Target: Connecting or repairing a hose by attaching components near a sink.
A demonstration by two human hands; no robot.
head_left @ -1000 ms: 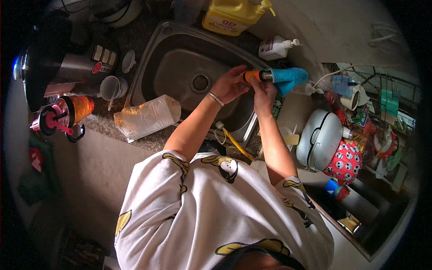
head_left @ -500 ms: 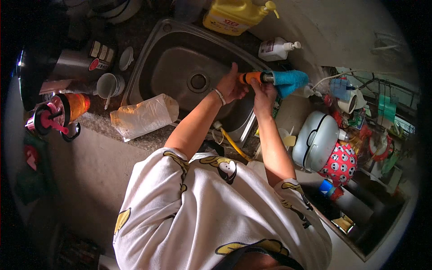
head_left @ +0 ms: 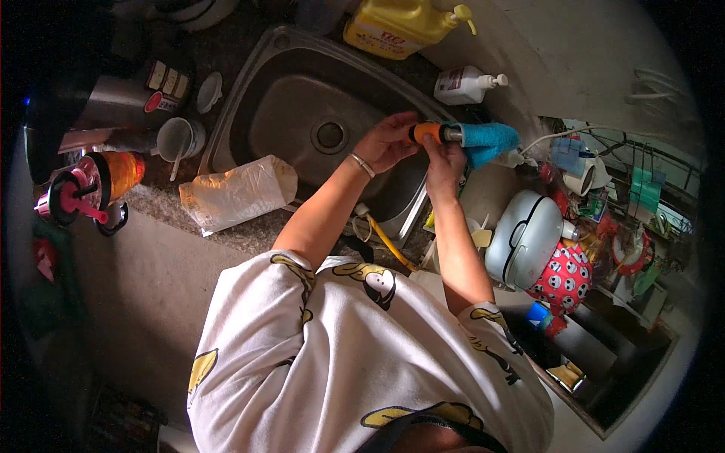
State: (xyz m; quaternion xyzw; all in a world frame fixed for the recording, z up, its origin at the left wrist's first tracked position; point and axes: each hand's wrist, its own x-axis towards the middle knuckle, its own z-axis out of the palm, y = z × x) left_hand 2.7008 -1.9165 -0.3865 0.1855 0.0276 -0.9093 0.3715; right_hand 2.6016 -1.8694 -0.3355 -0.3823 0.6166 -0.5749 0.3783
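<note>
Cluttered kitchen all round me, with a steel sink [head_left: 302, 113] set into a speckled stone table [head_left: 249, 230]. Since a second ago my hands have drifted only slightly over the basin's right rim; the orange fitting [head_left: 427, 133] is turned a little further between them, so I judge the work on it is carrying on, not finished.

My left hand [head_left: 389, 142] has its fingers closed round the orange fitting's near end. My right hand [head_left: 443, 160] pinches the metal collar [head_left: 451, 134] just past it, fingers narrow and bent. Beyond my right fingers, touching the collar, hangs a blue fuzzy cloth [head_left: 489, 141].

Packages: above my fingers, well apart, a yellow jug [head_left: 400, 24] with a pump top lies against the wall, a red-and-white label on its side. Nearer, just above the blue cloth, stands a white pump bottle [head_left: 464, 84] with a small label. Left of my left fingers, across the basin, a clear plastic bag [head_left: 238, 192] lies on the table's edge. Farther left sits a white cup [head_left: 180, 140] and an orange bottle with a pink lid [head_left: 94, 181].
</note>
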